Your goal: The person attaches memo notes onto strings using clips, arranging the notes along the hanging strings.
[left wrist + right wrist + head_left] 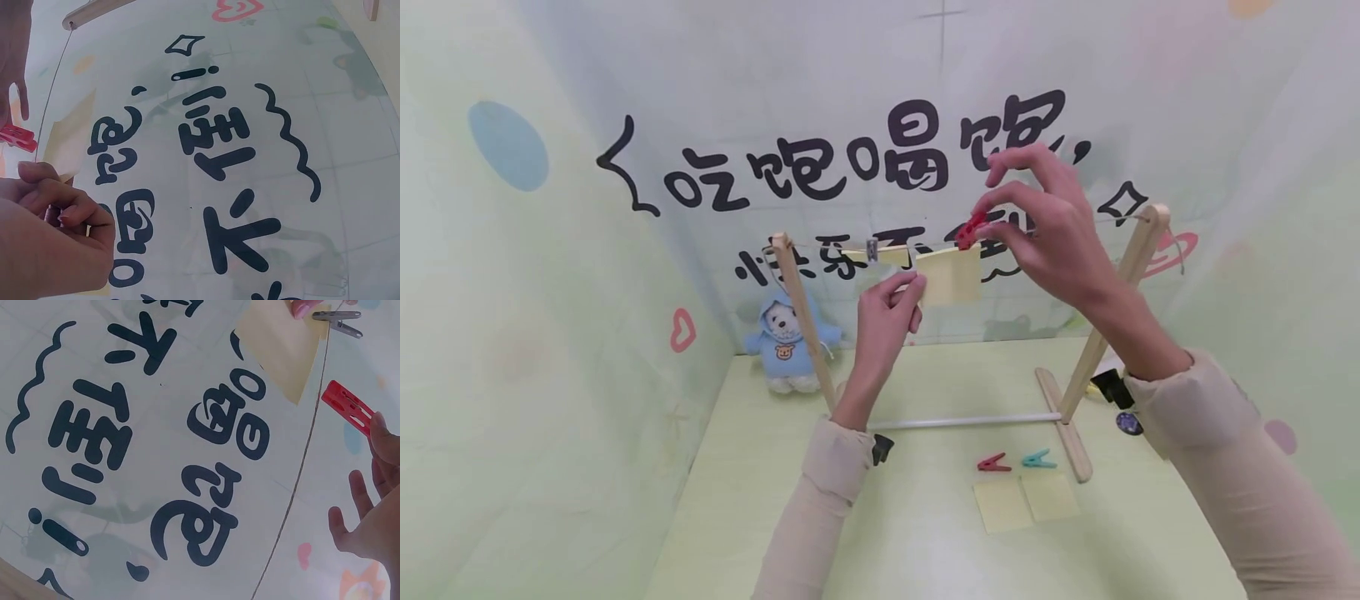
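Teddy bear sits beside the left post; next, a grey clothespin holds a yellow sheet at the string. The left hand pinches a second sheet by its left edge, near that string. Below on the table lie two more sheets plus dark-red and teal clothespins. The right hand clamps a bright red clothespin at the second sheet's upper right; whether it bites paper, I cannot tell.

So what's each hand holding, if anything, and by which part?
The left hand pinches a yellow paper by its left edge, as the head view shows it; the right hand pinches a red clothespin by its handle end.
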The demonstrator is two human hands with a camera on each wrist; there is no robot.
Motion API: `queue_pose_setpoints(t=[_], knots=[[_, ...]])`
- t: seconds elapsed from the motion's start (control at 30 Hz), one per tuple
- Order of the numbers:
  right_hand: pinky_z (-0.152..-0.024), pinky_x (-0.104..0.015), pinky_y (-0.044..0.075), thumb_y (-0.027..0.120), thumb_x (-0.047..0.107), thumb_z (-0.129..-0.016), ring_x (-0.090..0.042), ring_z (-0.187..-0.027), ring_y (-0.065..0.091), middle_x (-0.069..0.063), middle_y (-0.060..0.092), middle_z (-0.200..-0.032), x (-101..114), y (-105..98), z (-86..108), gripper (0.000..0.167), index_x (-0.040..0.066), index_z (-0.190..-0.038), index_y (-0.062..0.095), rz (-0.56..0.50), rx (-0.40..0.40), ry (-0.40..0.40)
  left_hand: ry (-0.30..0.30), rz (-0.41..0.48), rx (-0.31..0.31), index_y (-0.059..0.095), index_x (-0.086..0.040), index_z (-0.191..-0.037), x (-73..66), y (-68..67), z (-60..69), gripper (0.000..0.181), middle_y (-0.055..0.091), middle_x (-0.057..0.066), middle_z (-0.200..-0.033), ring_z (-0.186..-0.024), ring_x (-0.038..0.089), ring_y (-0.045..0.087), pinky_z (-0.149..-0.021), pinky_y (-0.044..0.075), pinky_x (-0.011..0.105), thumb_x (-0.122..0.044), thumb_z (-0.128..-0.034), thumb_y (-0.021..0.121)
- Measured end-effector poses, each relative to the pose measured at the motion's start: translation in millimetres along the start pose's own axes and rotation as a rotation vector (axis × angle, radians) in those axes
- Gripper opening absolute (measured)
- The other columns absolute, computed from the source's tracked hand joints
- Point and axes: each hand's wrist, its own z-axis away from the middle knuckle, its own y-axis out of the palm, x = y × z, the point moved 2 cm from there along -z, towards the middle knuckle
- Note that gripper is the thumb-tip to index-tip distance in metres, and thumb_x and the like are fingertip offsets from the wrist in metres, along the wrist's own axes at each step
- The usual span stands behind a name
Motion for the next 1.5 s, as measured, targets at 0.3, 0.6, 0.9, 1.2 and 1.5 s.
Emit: queue_pose_setpoints(t=[0.3,0.6,0.9,1.2,1.5], knots=[[-0.118,-0.053,0.032,0.088,-0.004,-0.089,-0.046,-0.136,0.056,-0.026,0.065,-0.122,-3.9,12.2,-9.9,0.013,-0.006,-0.098,0.079,0.002,0.035,-0.006,-0.016,0.043,0.0,0.075,0.008,-0.123,-5.0,-2.2,-3.9,0.029,0.051,-0.008,-0.051,-0.047,0.007,0.046,-0.045,0.023,0.022,-0.018,-0.111,0.067],[-0.122,-0.063,0.031,0.088,-0.001,-0.09,-0.046,-0.135,0.055,-0.025,0.064,-0.124,-5.4,21.9,-10.9,0.014,-0.005,-0.1,0.08,0.029,0.095,0.024,-0.022,0.052,-0.001,0.075,0.007,-0.126,-6.8,-3.5,-6.1,0.029,0.052,-0.007,-0.053,-0.048,0.009,0.046,-0.046,0.025,0.022,-0.016,-0.1106,0.068],[-0.119,-0.064,0.034,0.09,-0.001,-0.088,-0.046,-0.136,0.054,-0.024,0.062,-0.123,-6.1,25.7,-12.8,0.019,-0.005,-0.104,0.081,0.029,0.154,0.057,-0.004,0.061,-0.007,0.075,0.01,-0.123,-5.7,-5.8,-8.2,0.028,0.051,-0.008,-0.051,-0.047,0.008,0.047,-0.048,0.027,0.022,-0.013,-0.1101,0.067],[-0.114,-0.063,0.036,0.088,-0.001,-0.09,-0.044,-0.134,0.056,-0.025,0.064,-0.132,-6.0,24.5,-11.5,0.029,-0.007,-0.116,0.08,0.025,0.202,0.077,0.01,0.034,0.007,0.072,0.009,-0.118,-6.0,-5.3,-9.2,0.026,0.051,-0.01,-0.05,-0.045,0.006,0.043,-0.045,0.021,0.022,-0.015,-0.1117,0.064],[-0.121,-0.063,0.036,0.088,0.001,-0.091,-0.042,-0.137,0.058,-0.026,0.064,-0.142,0.6,11.9,-4.4,0.04,-0.004,-0.129,0.076,-0.021,0.175,0.076,0.008,0.014,0.013,0.072,0.009,-0.121,-4.5,-4.2,-9.0,0.028,0.052,-0.009,-0.051,-0.045,0.008,0.041,-0.046,0.022,0.023,-0.016,-0.1128,0.063]])
